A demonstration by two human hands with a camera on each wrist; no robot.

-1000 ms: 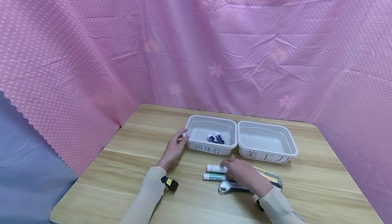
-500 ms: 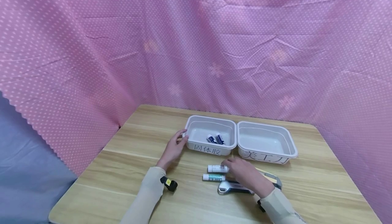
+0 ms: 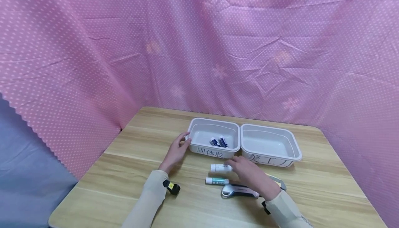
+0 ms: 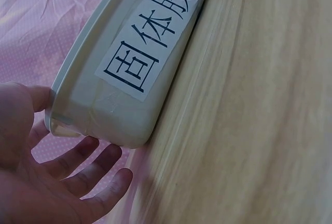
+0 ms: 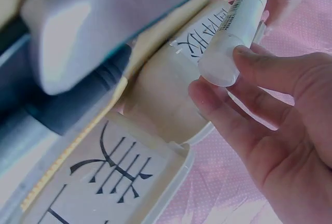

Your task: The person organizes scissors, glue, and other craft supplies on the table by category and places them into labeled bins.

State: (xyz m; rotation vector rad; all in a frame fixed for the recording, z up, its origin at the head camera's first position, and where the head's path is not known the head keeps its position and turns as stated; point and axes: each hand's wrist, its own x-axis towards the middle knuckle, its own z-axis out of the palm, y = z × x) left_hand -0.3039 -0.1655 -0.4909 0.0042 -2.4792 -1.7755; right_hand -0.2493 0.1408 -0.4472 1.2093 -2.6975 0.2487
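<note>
Pink dotted cloth (image 3: pixel 187 48) hangs behind the wooden surface (image 3: pixel 118 186). From here, the left hand (image 3: pixel 176 152) rests loose-fingered at the nine o'clock end of the left tub (image 3: pixel 215 128); light contact should steady it. At that tub's six o'clock is the white glue stick (image 3: pixel 218 167), pinched near one end by the grip of the right hand (image 3: pixel 250 175): best kept level, clear of the knife (image 3: pixel 240 190) at its five o'clock.

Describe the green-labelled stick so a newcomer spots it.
On the light wooden table, find the left white plastic bin. In front lies a white cylindrical stick; its green label separates it from the mostly white tube in the right hand.
</note>
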